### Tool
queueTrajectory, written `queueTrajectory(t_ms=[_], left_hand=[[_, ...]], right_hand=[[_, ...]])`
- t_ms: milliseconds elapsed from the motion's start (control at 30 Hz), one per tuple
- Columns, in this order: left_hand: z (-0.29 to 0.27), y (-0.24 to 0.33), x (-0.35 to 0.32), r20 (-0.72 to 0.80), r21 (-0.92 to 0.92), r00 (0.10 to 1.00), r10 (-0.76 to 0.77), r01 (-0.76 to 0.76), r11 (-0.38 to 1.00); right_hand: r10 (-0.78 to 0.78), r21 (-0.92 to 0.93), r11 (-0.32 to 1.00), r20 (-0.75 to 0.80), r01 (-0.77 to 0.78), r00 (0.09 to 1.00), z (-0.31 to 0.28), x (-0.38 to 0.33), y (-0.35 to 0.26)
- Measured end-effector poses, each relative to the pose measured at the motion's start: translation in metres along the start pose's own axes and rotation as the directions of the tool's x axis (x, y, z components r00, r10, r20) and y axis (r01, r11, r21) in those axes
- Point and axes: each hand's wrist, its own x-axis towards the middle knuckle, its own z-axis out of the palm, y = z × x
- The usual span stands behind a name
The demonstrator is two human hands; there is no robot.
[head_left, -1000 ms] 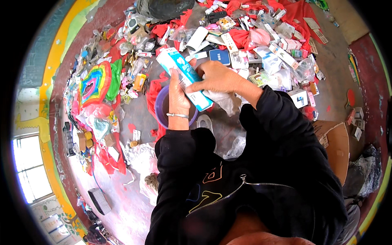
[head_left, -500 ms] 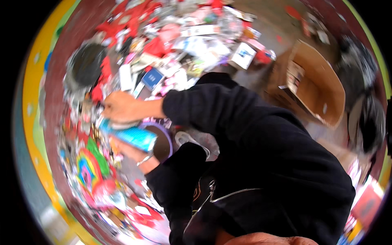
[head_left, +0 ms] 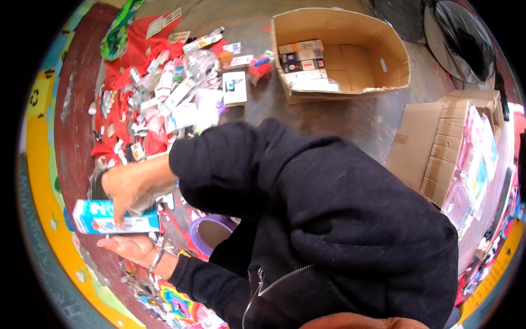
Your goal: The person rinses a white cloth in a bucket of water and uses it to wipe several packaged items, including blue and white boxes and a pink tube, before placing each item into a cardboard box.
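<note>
A long blue-and-white carton [head_left: 90, 219] lies crosswise between my hands at the left. My right hand [head_left: 129, 183] reaches over it from above, with a finger bent down across its printed face. Under that palm is something greyish and clear that I cannot make out. Just below the carton, my left hand [head_left: 131, 247] is turned palm up with its fingers stretched out, close along the lower edge; a bracelet circles the wrist. Next to my forearms stands a tub with a purple rim [head_left: 193, 234], partly hidden by my sleeve.
Mixed small packages and plastic scraps lie over red sheeting [head_left: 145, 41] at the upper left. A white box [head_left: 234, 88] sits at their edge. Beyond, an open cardboard box [head_left: 356, 63] holds several small cartons. More cardboard [head_left: 416, 142] and a black bag [head_left: 466, 44] are at the right.
My view has shifted, so the cardboard box now appears nearer the top middle. The blue carton has turned its printed side up, and my left hand has opened flat below it.
</note>
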Motion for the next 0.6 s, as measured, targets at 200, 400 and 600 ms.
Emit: queueTrajectory(t_ms=[200,400,600], left_hand=[[-0.020,-0.032,0.010,0.413,-0.305,0.877,-0.248,0.390,0.869],[-0.110,-0.051,-0.052,0.177,-0.342,0.918,-0.356,0.397,0.852],[-0.165,-0.082,-0.092,-0.121,-0.379,0.834,-0.538,0.462,0.802]], right_hand=[[0.145,-0.169,0.964,-0.312,-0.205,0.939,-0.193,-0.145,-0.013],[0.680,0.364,0.691,-0.622,-0.625,0.389,-0.310,-0.364,0.083],[0.800,0.783,0.597,-0.597,-0.176,0.058,-0.323,-0.477,0.169]])
